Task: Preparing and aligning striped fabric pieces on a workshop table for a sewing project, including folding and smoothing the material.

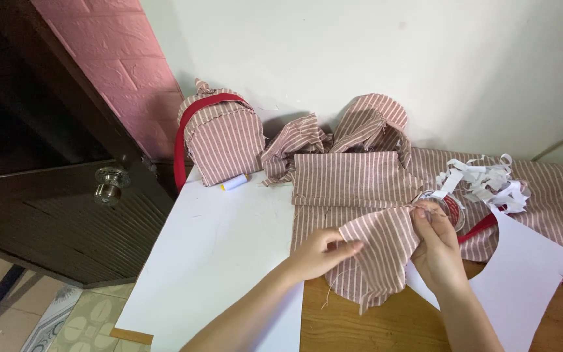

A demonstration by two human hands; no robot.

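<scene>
Midway, seemingly: left hand [320, 253] pinching the left edge of a small striped fabric piece [382, 251], right hand [434, 248] with fingertips pressed together on its upper right corner, held over the table edge. Already made, by the look: a striped backpack [223, 140] with red strap by the wall. Still loose: folded striped cloth [353, 179], paper pattern [529, 261], white thread spool [234, 182], paper strips [483, 177].

Two bare forearms are seen coming up from the bottom edge of the view. No sleeve is worn on either as far as is shown. The left hand [320, 253] and right hand [436, 251] are ungloved, fingers slender.
</scene>
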